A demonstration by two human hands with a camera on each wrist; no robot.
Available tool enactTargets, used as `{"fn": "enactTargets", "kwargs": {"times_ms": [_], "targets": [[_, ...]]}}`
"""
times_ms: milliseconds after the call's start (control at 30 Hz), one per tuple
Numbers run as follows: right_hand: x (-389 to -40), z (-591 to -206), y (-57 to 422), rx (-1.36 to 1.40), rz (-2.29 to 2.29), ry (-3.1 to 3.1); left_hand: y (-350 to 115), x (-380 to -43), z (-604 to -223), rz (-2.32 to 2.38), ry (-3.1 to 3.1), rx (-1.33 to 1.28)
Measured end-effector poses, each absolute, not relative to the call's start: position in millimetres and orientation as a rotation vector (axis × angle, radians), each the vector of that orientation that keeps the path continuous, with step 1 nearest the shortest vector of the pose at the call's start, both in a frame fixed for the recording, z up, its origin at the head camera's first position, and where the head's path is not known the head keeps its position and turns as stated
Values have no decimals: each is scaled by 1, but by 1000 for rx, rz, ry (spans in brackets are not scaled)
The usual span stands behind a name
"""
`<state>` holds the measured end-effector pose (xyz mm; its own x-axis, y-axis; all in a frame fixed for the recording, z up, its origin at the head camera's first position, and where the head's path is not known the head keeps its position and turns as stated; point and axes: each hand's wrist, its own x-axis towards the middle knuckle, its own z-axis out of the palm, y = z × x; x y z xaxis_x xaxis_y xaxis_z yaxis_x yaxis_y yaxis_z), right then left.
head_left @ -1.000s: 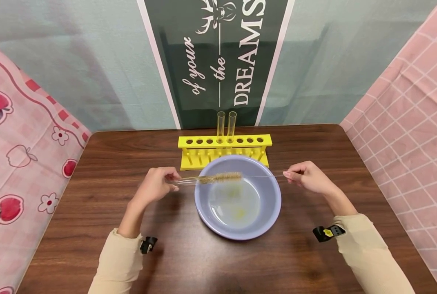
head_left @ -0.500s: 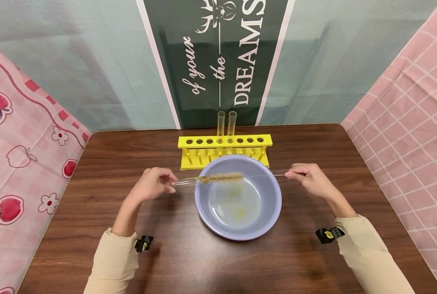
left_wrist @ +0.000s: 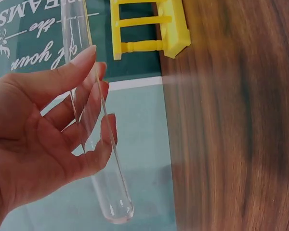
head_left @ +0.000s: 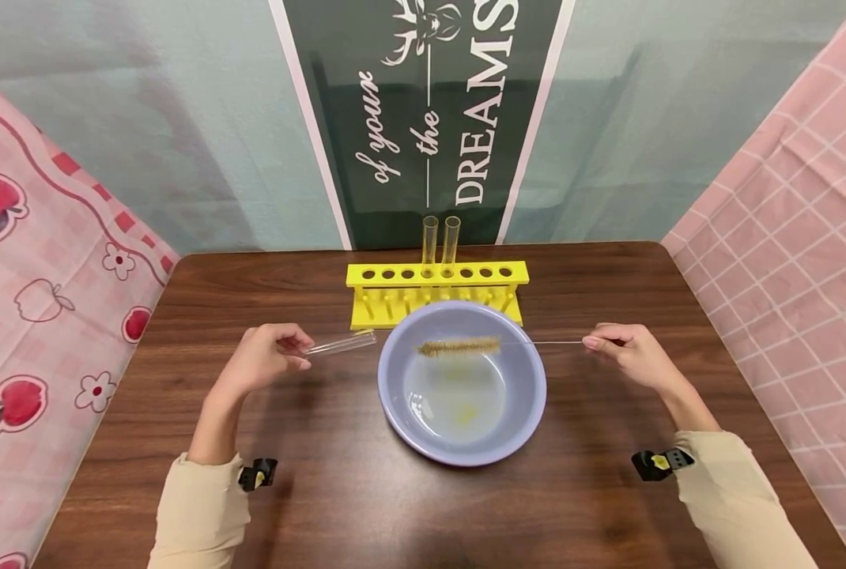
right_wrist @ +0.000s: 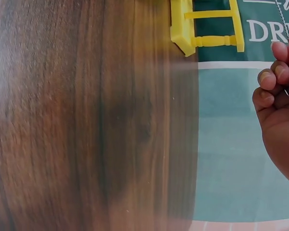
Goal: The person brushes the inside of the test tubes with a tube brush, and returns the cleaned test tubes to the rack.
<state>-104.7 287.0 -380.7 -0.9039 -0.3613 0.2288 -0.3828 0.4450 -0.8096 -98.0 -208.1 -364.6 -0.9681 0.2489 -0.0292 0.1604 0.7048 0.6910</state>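
Curling fingers [left_wrist: 103, 150] round a test tube [head_left: 343, 344], the left hand [head_left: 270, 359] is holding it; the right hand [head_left: 629, 352] is pinching a brush [head_left: 460, 347]

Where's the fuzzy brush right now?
In the head view, the fuzzy brush is over the purple basin. The right hand pinches its wire handle; the left hand holds a glass tube to its left.

Left hand [head_left: 266, 359] left of basin [head_left: 526, 387], thumb [left_wrist: 62, 79] opposing spread, curved fingers [left_wrist: 98, 151], gripping. Right hand [head_left: 629, 353] right of basin, thumb-and-finger pinch, other fingers curled. Both forearms [head_left: 213, 431] slant inward from basin's near side.
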Motion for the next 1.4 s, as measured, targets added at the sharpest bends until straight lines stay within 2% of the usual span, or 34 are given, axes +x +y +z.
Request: {"fn": "enactTargets", "kwargs": {"times_ms": [300,800,1400], "targets": [[-109,-405,302,564,1488,-2706,-205,-94,-373,1072,2892,322],[-103,-416,304,497,1472,-2776,-200,-98,-374,1115,3010,255],[-93,-388,279,470,1525,-2807,-171,-125,-359,1256,3066,315]]}}
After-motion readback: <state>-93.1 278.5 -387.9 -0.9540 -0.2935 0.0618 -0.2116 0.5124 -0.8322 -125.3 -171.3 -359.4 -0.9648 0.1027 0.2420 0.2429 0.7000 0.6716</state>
